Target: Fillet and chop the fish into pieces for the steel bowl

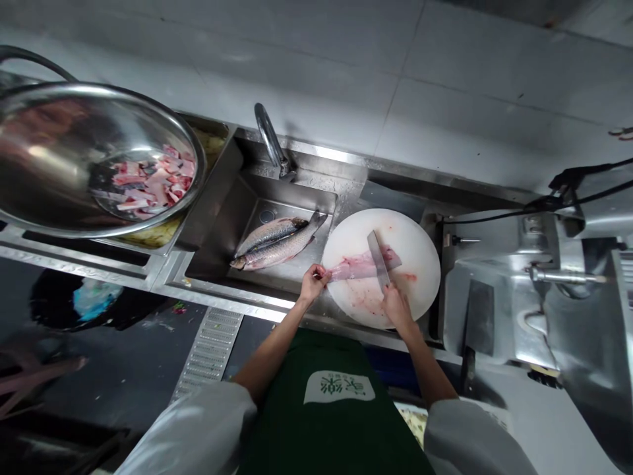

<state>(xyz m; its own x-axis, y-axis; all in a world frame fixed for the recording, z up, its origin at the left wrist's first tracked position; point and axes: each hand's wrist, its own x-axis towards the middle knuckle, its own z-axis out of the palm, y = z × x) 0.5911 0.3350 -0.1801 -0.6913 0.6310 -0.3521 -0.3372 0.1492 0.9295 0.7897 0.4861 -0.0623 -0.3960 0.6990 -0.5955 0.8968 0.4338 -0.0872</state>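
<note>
Steel counter [277,305] with round cutting board [420,264]

sink [222,218]: two whole fish [277,242] | faucet [271,140] | steel bowl [44,171]: cut fish pieces [151,181]

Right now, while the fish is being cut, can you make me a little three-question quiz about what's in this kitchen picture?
1. True or false: the right hand holds a knife over the fish fillet on the round white cutting board.
2. How many whole fish lie in the sink?
A. none
B. two
C. five
3. Fill in: the left hand grips the fillet at its ____ end, by the board's edge.

Key
1. True.
2. B: two lie side by side.
3. Left. Bonus: the big metal bowl at the left holds cut pink pieces.
</note>
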